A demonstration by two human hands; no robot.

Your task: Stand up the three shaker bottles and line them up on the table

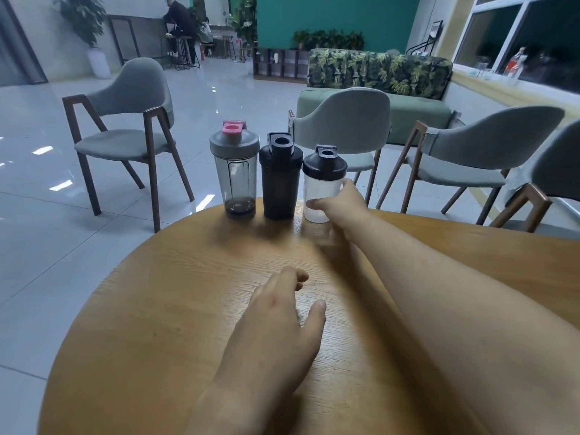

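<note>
At frame centre the right hand [340, 208] is closed around the upright clear bottle [317, 196]; the left hand [279, 315], lower centre, rests open on the table [157, 309].

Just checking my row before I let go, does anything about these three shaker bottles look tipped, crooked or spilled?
Nothing stands out. The grey bottle with the pink cap, the black bottle and the clear bottle all stand upright in a row near the table's far edge, lids on, no spill. Your right hand grips the clear one.
</note>
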